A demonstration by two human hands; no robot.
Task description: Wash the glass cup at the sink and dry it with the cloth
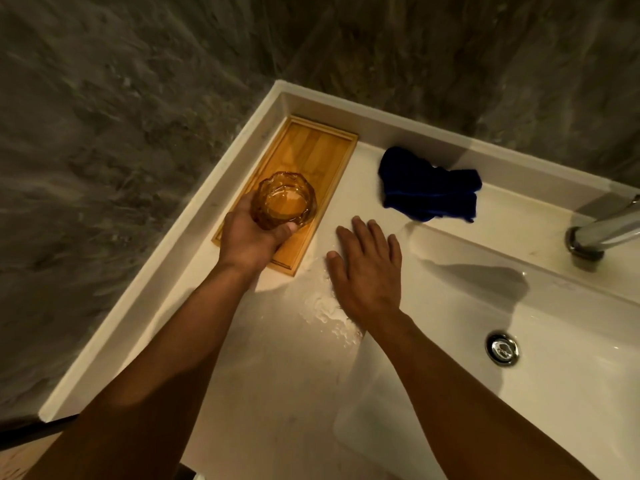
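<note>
An amber faceted glass cup (283, 199) stands upright over the near half of a wooden tray (313, 150), and my left hand (249, 237) grips it from the near side. My right hand (367, 265) lies flat, fingers spread, on the white counter beside the tray and holds nothing. A crumpled dark blue cloth (427, 188) lies on the counter beyond my right hand, close to the back ledge. The white sink basin (519, 306) opens to the right, with a chrome drain (503, 348).
A chrome faucet (604, 232) stands at the right edge behind the basin. Water drops and a wet patch (325, 306) lie on the counter under my right wrist. A raised white rim (194, 237) borders the counter at the left and back, with grey stone wall beyond.
</note>
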